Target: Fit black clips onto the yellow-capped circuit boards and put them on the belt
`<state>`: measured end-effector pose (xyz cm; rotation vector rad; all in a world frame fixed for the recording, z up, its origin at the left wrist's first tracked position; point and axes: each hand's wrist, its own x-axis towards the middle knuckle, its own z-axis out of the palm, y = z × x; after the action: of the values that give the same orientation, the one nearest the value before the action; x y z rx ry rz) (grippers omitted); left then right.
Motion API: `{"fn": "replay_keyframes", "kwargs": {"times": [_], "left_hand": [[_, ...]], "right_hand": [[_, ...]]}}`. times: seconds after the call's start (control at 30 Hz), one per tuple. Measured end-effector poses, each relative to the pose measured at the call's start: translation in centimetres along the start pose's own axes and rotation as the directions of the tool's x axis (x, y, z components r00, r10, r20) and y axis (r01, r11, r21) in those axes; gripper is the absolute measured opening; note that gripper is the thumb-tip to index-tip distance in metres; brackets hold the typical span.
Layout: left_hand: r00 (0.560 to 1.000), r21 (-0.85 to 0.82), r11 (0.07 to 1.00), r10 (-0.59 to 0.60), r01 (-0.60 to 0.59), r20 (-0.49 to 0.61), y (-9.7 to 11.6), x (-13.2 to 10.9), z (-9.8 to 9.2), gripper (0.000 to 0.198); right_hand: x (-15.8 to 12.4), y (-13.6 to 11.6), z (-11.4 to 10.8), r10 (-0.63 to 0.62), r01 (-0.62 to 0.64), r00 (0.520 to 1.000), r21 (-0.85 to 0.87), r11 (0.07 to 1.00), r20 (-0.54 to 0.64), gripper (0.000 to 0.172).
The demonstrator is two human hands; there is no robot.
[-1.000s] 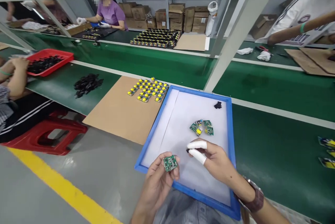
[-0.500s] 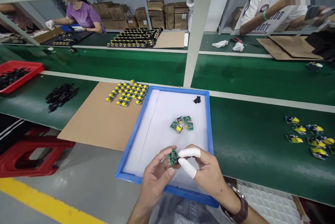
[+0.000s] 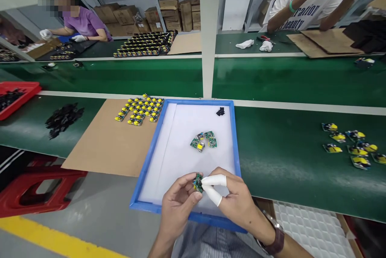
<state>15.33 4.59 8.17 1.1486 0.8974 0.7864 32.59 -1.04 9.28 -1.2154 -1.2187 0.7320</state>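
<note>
My left hand [image 3: 180, 199] holds a small green circuit board [image 3: 198, 182] between thumb and fingers, above the near part of a blue-rimmed white tray [image 3: 237, 161]. A bit of yellow shows on the board's underside. My right hand [image 3: 230, 191], with white finger cots on thumb and forefinger, pinches at the board's right edge; whatever lies between those fingertips is too small to make out. Farther up the tray lies a loose cluster of several circuit boards [image 3: 212, 143], some with yellow parts upward. Small black pieces [image 3: 220, 111] rest in the tray's far right corner.
Left of the tray, brown cardboard [image 3: 102, 145] carries rows of yellow-topped boards [image 3: 146, 107]. Beyond are a black pile [image 3: 63, 119] and a red bin [image 3: 30, 93]. More boards [image 3: 358, 150] lie on the right. A post [image 3: 208, 40] rises behind the tray. Two co-workers sit opposite.
The view has shifted slightly, so the bench appears farther left. The held board has turned and is seen more edge-on, with both hands still at it.
</note>
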Motion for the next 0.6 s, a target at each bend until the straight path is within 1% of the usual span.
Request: {"fn": "replay_keyframes", "kwargs": {"times": [0.07,0.17,0.33,0.47,0.53,0.6], "left_hand": [[1.000,0.013,1.000,-0.012,0.012,-0.015,0.09,-0.05,0.02,0.036],[1.000,0.037,0.999,0.006,-0.005,-0.024,0.32,-0.02,0.03,0.032],[0.999,-0.006,0.999,0.053,-0.053,0.005,0.45,0.12,0.07,0.028],[0.997,-0.004,0.997,0.078,-0.078,0.025,0.18,0.19,0.02,0.029],[0.996,-0.004,0.996,0.084,-0.084,0.020,0.08,0.27,0.00,0.029],[0.998,0.001,0.998,0.067,-0.067,0.019,0.03,0.37,0.07,0.029]], "right_hand": [[0.08,-0.27,-0.28,0.011,-0.010,0.999,-0.016,1.000,0.034,0.028],[0.29,-0.54,-0.64,0.042,-0.040,0.995,-0.034,0.999,0.085,0.027],[0.41,-0.85,-0.91,0.099,-0.094,0.983,-0.043,0.995,0.151,0.029],[0.26,-1.06,-0.76,0.115,-0.102,0.981,-0.089,0.991,0.155,0.034],[0.25,-0.98,-0.70,0.105,-0.088,0.983,-0.115,0.989,0.151,0.034],[0.33,-0.76,-0.74,0.095,-0.079,0.982,-0.103,0.992,0.161,0.033]]}}
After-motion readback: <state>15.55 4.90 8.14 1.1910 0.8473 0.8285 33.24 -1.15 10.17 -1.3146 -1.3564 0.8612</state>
